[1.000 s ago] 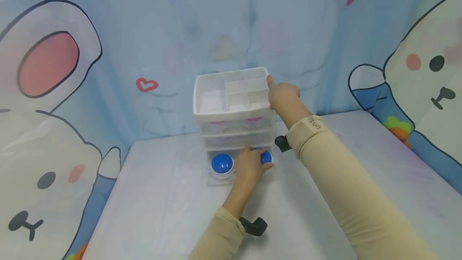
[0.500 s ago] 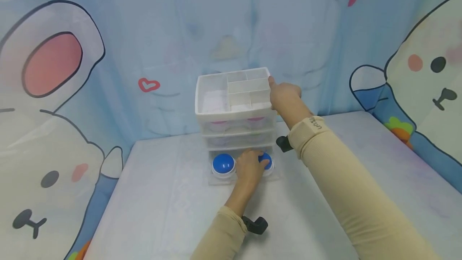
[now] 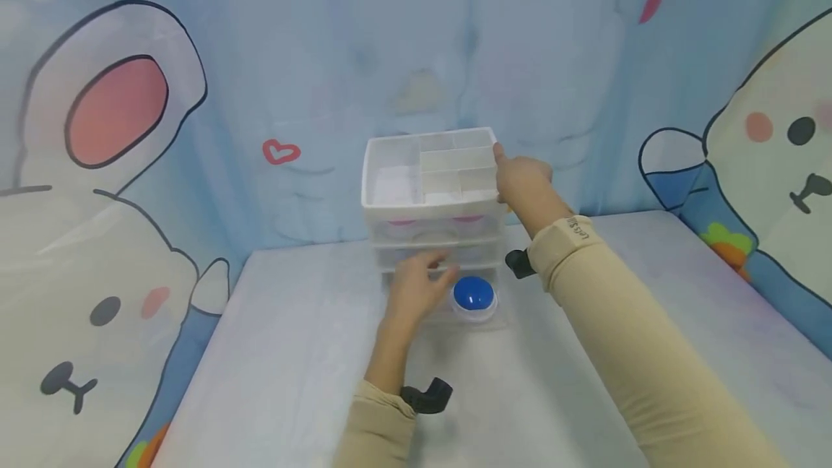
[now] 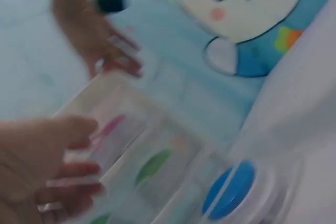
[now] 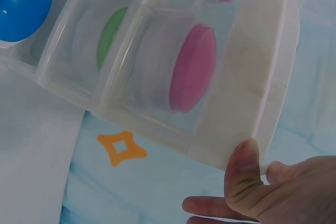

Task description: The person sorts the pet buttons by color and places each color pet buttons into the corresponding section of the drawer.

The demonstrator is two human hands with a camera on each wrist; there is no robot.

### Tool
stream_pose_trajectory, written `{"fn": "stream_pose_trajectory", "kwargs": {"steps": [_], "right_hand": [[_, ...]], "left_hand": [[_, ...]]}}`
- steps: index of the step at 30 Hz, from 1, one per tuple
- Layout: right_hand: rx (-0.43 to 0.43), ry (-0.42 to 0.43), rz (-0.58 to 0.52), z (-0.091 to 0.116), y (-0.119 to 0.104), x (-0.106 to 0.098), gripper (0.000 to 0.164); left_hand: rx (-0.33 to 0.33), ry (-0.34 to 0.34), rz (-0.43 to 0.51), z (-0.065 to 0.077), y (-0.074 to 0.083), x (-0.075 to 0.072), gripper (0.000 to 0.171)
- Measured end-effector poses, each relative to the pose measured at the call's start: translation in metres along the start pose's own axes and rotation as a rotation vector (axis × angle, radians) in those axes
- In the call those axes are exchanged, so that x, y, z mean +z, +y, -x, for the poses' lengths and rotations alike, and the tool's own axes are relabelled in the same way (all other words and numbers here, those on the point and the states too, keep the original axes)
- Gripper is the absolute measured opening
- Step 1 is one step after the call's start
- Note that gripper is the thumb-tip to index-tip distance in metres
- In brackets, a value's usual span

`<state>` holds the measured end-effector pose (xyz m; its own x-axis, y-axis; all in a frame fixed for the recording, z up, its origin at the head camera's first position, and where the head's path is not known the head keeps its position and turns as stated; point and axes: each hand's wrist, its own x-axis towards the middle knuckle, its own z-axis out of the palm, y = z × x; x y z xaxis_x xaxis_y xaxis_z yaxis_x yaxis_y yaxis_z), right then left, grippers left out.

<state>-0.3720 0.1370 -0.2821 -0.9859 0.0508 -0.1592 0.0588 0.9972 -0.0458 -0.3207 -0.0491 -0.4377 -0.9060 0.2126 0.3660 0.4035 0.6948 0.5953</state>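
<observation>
A white drawer organizer point(image 3: 432, 206) with a divided top tray stands on the table, its bottom drawer point(image 3: 455, 324) pulled out. In that drawer's right half sits a round blue-domed push button point(image 3: 473, 294) with a white base. My left hand point(image 3: 411, 291) hovers over the drawer's left half, fingers loosely bent and holding nothing; it hides whatever lies below. At the organizer's upper right corner my right hand point(image 3: 525, 185) grips the rim, thumb point(image 5: 245, 156) against it. Behind the clear fronts, a pink-topped button point(image 5: 193, 69) and a green-topped one point(image 5: 112, 38) show in the upper drawers.
A white cloth-covered table point(image 3: 312, 352) spreads around the organizer. Close behind hangs a light blue curtain point(image 3: 312, 63) with cartoon rabbits. A black wrist-camera mount point(image 3: 427, 396) sits at the left wrist, another point(image 3: 520, 263) at the right.
My left hand has left the right blue button and moved left, over the other blue button, which is now hidden. The right hand stays on the organizer. The head view has shifted slightly.
</observation>
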Motion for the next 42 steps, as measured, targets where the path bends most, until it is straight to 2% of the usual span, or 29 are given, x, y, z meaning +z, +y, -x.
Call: {"fn": "stream_pose_trajectory", "kwargs": {"steps": [4,5,6,7,8,10,13,15,16,18,23,31,42], "right_hand": [[-0.010,-0.007,0.011,-0.001,0.000,-0.001,0.093],[-0.013,-0.012,0.013,-0.001,0.001,-0.001,0.093],[-0.016,-0.016,0.015,-0.001,0.001,-0.002,0.093],[-0.020,-0.018,0.015,-0.001,0.001,-0.002,0.093],[-0.023,-0.024,0.017,-0.001,0.001,-0.002,0.093],[-0.030,-0.029,0.018,0.000,0.000,-0.002,0.093],[-0.029,-0.027,0.018,-0.002,0.000,-0.002,0.092],[-0.023,-0.026,0.022,-0.002,0.001,-0.002,0.092],[-0.018,-0.026,0.019,-0.002,0.001,-0.002,0.092],[-0.016,-0.032,0.016,-0.003,0.000,-0.002,0.092],[-0.007,-0.043,0.003,-0.004,-0.003,-0.001,0.093],[0.003,-0.036,0.011,-0.004,-0.003,0.000,0.093],[0.002,-0.021,0.007,-0.004,-0.002,0.002,0.093]], "left_hand": [[0.136,0.330,0.233,-0.003,-0.044,-0.021,0.044],[0.142,0.374,0.292,-0.002,-0.057,-0.023,0.048],[0.128,0.387,0.351,0.000,-0.069,-0.025,0.055],[0.100,0.369,0.409,0.004,-0.081,-0.027,0.063],[0.056,0.323,0.459,0.008,-0.092,-0.029,0.074],[-0.050,0.171,0.510,0.017,-0.111,-0.029,0.097],[-0.163,-0.066,0.472,0.028,-0.131,-0.022,0.121],[-0.203,-0.169,0.419,0.031,-0.139,-0.013,0.127],[-0.210,-0.194,0.395,0.033,-0.141,-0.008,0.128],[-0.222,-0.200,0.387,0.034,-0.143,0.001,0.131],[-0.211,-0.138,0.422,0.036,-0.142,0.013,0.130],[-0.247,-0.120,0.396,0.036,-0.138,0.015,0.127],[-0.259,-0.104,0.351,0.034,-0.138,0.019,0.122]]}}
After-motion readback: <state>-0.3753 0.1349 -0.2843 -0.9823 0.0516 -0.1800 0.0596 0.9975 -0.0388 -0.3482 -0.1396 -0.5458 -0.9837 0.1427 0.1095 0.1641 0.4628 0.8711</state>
